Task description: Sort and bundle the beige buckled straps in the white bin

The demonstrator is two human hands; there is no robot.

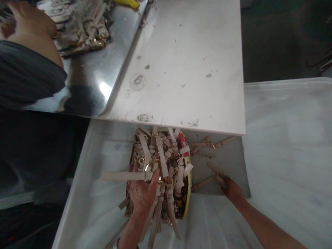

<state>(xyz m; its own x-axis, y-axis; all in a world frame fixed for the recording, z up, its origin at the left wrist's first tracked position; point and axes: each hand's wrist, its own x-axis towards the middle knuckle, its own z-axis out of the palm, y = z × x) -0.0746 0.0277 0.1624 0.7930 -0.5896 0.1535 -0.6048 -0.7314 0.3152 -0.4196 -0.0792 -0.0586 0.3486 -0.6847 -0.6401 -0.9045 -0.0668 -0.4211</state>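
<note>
Both hands are at a heap of pale leather watch straps (162, 166) with gold-tone buckles. Clock directions below take 12 o'clock as the top of the view. The left hand (141, 193) lies spread and palm down on the 7 o'clock side of the heap, its fingers (155, 178) extended across the straps and not pinching. The right hand (232, 190) is at 4 o'clock from the heap, its fingers curled and closed on the ends of two loose straps (215, 178). The exact grip is partly hidden.

The heap rests on a yellow-edged container (188, 180); whether it is a bag or a tin cannot be determined. Its red print (183, 145) is too obscured to read. The heap's long axis runs from about 12 to 6 o'clock, with straps fanning outward. One long strap (121, 176) projects toward 9 o'clock, its buckle end in the heap.

Other loose straps (214, 143) lie at 3 o'clock on a grey sheet (228, 162), long axis near 3 to 9 o'clock. The sheet sits inside a large translucent plastic bin (285, 138). A white surface (186, 58) overhangs the heap at 12 o'clock. At 11 o'clock, a stainless steel surface (88, 79) carries a second strap pile (83, 31). A co-worker's arm (31, 31) and dark sleeve (28, 72) are at 10 o'clock.
</note>
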